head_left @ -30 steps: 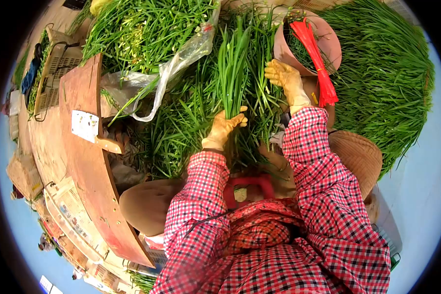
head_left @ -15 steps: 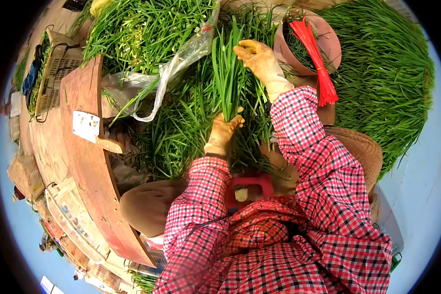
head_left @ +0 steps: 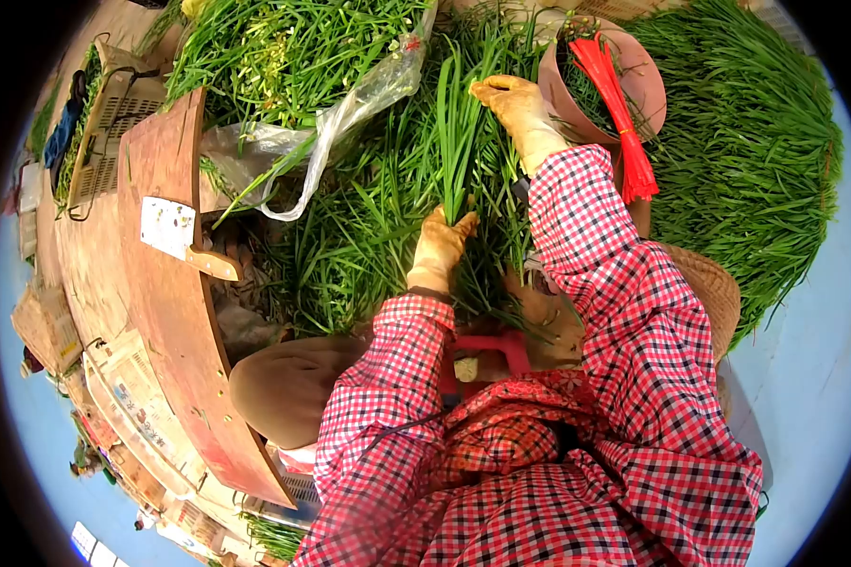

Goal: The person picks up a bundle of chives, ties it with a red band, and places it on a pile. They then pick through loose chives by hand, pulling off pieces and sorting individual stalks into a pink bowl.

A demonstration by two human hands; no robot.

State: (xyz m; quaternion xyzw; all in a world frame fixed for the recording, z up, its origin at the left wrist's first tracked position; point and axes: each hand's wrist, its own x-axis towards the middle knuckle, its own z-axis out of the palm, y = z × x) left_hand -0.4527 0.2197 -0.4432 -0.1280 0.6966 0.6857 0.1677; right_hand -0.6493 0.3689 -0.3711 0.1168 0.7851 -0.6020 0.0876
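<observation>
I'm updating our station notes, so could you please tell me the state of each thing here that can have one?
Left hand: gloved, closed around the green bunch
Green bunch: held at one end, leaves loose beyond
Right hand: gloved, curled beside the bunch, grip unclear
Knife: lying on the board, not held
Pink tub: uncovered, greenery inside
Red strips: bundled, lying over the tub's rim
Clear plastic: crumpled

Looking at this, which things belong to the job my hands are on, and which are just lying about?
Seemingly in the job:
green bundle, in the left hand, the right hand by its leaves
loose greens beneath

Apparently just lying about:
cleaver, on the wooden board
red strips, untouched across the pink bucket, role unclear
</observation>
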